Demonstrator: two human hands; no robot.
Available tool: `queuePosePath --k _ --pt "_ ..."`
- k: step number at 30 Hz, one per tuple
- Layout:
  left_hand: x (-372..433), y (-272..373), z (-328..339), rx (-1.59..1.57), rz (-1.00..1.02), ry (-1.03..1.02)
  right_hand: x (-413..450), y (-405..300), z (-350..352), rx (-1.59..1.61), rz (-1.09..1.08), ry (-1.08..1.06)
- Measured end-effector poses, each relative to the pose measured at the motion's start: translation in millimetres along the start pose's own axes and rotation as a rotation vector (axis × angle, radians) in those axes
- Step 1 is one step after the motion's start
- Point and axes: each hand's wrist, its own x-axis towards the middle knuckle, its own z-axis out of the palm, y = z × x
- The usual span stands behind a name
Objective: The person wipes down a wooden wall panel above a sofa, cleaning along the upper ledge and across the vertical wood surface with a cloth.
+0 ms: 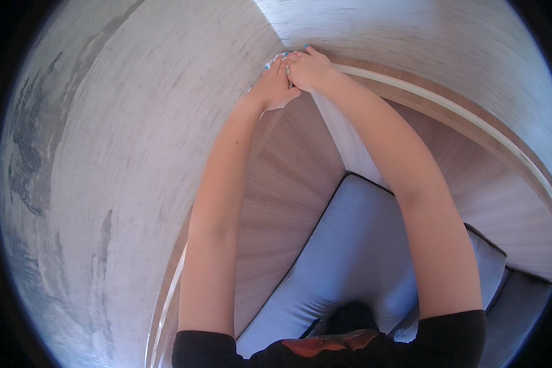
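Observation:
My left hand (pixel 276 85) lies over a thin white cloth or wipe (pixel 276 106) in the far corner, on top of the wood-grain panelling (pixel 294 138). The cloth shows past its fingertips and below its palm. Close against it, my right hand (pixel 310 71) reaches in from the right, its fingertips at the cloth's far edge and one finger spread toward the wall. Whether those fingers grip the cloth is hidden. Both arms are stretched forward, and blue nails show on both hands.
Marbled grey wall panels (pixel 142 115) meet at the corner. A pale strip (pixel 423 92) runs along the right ledge, and another pale strip (pixel 170 290) follows the left one. Below stand a grey-blue upholstered cushion (pixel 363 230) with dark piping and a further cushion (pixel 520 294).

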Motion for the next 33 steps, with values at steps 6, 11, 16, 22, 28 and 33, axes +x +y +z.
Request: queuePosePath --k 6,11,16,22,28,33 --pt "4 -26 10 -0.143 0.09 0.042 19 -1 32 0.045 0.07 0.102" --pt "4 -16 15 -0.19 0.111 0.153 10 2 27 -0.003 -0.009 0.157" --pt "-3 4 -1 -0.292 0.08 0.157 -1 12 5 0.164 0.039 0.177" --pt "-48 33 -23 -0.334 -0.023 0.198 -32 -14 -34 0.236 0.022 0.216" --pt "-131 50 -41 -0.207 0.014 0.054 -64 -71 -44 0.094 -0.017 0.094" --pt "-257 33 -47 -0.301 -0.037 0.079 -87 -173 -58 0.119 -0.329 0.301"
